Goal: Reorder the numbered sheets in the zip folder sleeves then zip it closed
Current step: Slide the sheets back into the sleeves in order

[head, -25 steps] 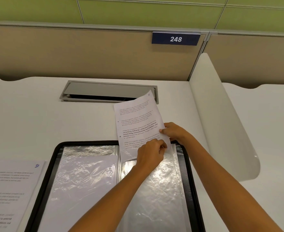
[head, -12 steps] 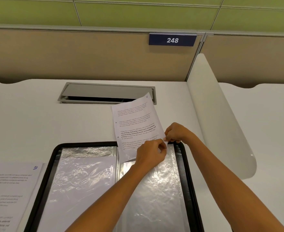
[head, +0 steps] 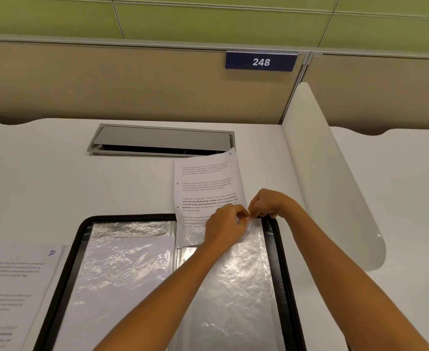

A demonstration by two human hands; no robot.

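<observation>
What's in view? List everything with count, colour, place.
desk: one, white, under everything.
zip folder: one, black, open on desk.
left sleeve: one, clear, white sheet inside.
right sleeve: one, clear, folder's right half.
printed sheet: one, white, partly in right sleeve.
loose sheets: count unclear, white, desk left.
cable hatch: one, grey, desk rear.
divider: one, white, desk right.
number plate: one, dark blue, on partition.
hands: left hand pinches right sleeve, right hand pinches printed sheet.

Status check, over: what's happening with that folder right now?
Left hand pinching right sleeve mouth, right hand pinching printed sheet. Sheet's bottom just inside, most sticking out. Nothing in the way.
</observation>
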